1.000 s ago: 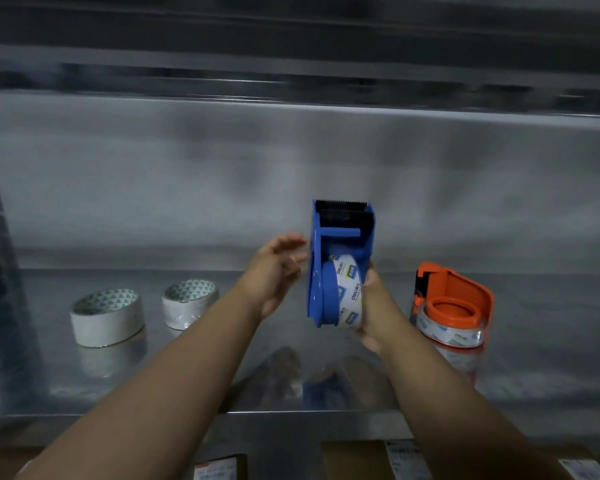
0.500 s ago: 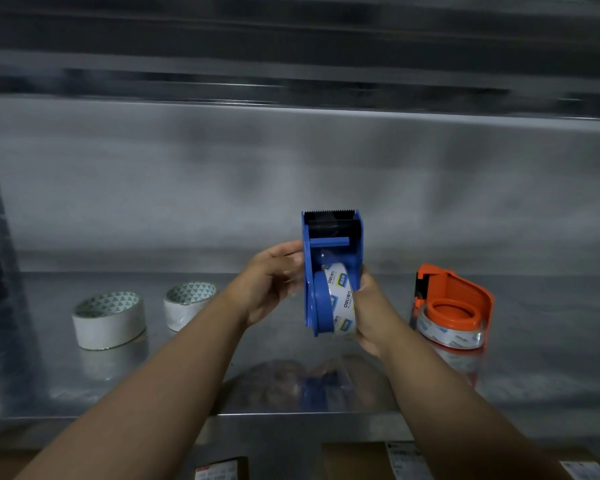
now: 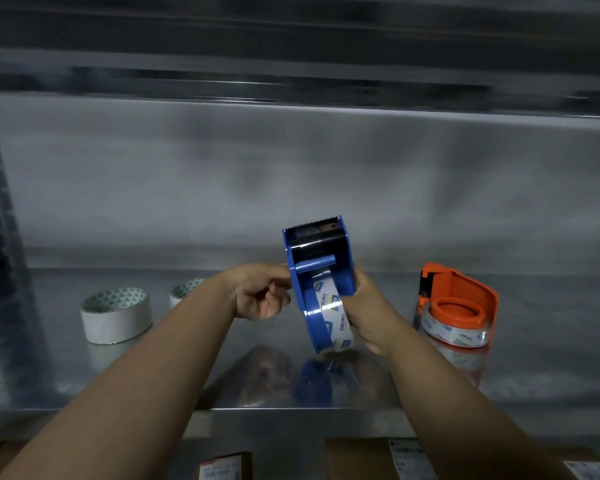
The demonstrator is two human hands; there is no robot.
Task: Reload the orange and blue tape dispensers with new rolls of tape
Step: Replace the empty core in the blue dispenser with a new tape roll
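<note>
The blue tape dispenser (image 3: 317, 268) is held upright above the steel shelf, cutter teeth at the top. A clear printed tape roll (image 3: 333, 315) sits on its hub. My right hand (image 3: 364, 310) grips the dispenser's right side and back. My left hand (image 3: 260, 294) touches its left edge with the fingers curled; whether they pinch the tape end is unclear. The orange tape dispenser (image 3: 461, 296) lies on the shelf to the right with a clear roll (image 3: 454, 332) around its hub.
Two white tape rolls, a near one (image 3: 115, 315) and a farther one (image 3: 186, 291) partly behind my left forearm, stand at the left of the reflective steel shelf (image 3: 291, 407). Cardboard boxes (image 3: 378, 459) lie below the front edge. Another shelf runs overhead.
The dispenser has turned and tilted, its roll now facing more toward me. My left hand has closed in from an open pose to the dispenser's left edge, fingers curled.
</note>
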